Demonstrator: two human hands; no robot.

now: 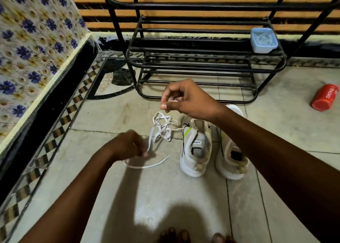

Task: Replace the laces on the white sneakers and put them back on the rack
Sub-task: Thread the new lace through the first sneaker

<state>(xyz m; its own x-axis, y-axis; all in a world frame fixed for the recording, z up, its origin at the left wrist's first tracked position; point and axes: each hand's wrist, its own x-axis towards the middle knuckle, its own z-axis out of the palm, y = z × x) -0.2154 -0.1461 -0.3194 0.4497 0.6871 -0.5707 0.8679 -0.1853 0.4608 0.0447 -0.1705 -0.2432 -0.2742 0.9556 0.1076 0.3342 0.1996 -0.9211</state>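
Pale floor tiles (165,196) fill the lower part of the frame, with toes (176,235) showing at the bottom edge. Just above, the left hand (127,145) is blurred; it seems to pinch one end of the white lace (160,127) between curled fingers, probably to keep it tight while the knots are opened. The lace hangs tangled in the middle of the frame, up to the right hand (185,99), which pinches the other end between thumb and forefinger and lifts it. To the right of the lace stand the two white sneakers (196,147), side by side on the floor, heels toward the camera, without laces. Behind them, in the upper middle, the black metal rack (202,62) waits with a blue box (264,39) on one shelf. A red bottle (324,97) lies at the right edge; a flowered cloth (33,40) covers the upper left.
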